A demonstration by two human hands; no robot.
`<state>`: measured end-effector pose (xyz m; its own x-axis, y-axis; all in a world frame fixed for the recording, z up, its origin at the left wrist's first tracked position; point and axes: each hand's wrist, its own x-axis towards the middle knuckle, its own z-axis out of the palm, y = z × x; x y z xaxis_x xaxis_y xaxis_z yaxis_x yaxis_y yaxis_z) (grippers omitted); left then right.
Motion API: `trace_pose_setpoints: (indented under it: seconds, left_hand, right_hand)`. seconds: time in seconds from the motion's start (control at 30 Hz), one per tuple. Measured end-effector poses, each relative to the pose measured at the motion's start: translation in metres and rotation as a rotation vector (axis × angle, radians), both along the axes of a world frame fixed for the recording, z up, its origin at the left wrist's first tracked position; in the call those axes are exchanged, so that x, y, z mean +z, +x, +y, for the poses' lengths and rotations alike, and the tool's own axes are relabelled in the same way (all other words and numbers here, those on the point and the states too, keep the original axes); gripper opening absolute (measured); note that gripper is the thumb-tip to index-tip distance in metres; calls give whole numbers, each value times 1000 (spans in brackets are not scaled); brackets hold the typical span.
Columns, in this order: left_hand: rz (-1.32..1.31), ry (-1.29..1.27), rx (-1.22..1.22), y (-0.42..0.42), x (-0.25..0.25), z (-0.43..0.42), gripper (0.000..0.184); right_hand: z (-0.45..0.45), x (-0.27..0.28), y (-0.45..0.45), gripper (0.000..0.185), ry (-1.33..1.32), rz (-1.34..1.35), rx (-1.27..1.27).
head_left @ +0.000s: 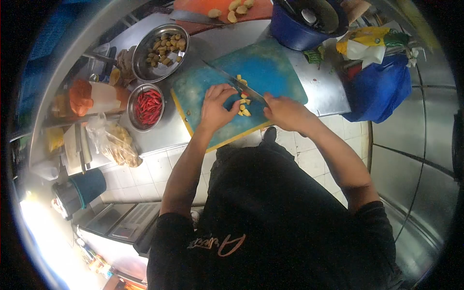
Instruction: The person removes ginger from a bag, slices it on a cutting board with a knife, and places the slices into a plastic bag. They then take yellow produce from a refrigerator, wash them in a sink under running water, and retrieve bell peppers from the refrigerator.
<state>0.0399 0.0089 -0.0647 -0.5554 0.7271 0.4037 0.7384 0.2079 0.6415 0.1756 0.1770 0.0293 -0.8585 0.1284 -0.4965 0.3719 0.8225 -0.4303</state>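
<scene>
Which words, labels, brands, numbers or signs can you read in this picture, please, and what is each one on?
No text can be read with certainty.
Black shirt: pale, script-like lettering across it, too blurred to read.
Yellow bag: any print on it is too small and blurred to read.

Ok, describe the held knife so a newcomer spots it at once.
On the steel counter, find the big blue board. Over it, the right hand grips the knife, whose blade slants away past the left hand. The other knife lies by the orange board; this one is held, with yellow pieces on both sides.
</scene>
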Motion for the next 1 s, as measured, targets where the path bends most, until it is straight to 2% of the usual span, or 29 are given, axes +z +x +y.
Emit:
trace_pose_setpoints:
  seconds: [0.13,0.33,0.43,0.6,0.83,0.9,1.0]
  left_hand:
    - [-30,-159,-65,0,1,-8,17]
    - [138,-145,-19,-2,0,-2,9]
    - [209,-112,-117,-3,-5,-2,8]
    - [240,-95,-110,-2,-8,5,8]
    - [228,-107,-134,-4,-8,8,9]
    - [217,-101,-134,-4,-8,9,9]
    - [197,-100,-133,-3,-12,7,9]
  right_hand:
    - [-6,14,11,32,12,-57,10]
    - [-6,5,20,30,-2,-48,-3]
    - [-6,13,21,30,1,-73,-14]
    - [-11,-3,29,30,25,-18,-17]
    - [-11,14,31,31,-17,-13,-2]
    - [-14,7,33,30,-12,-7,-23]
    - [-19,-43,35,30,-55,55,-70]
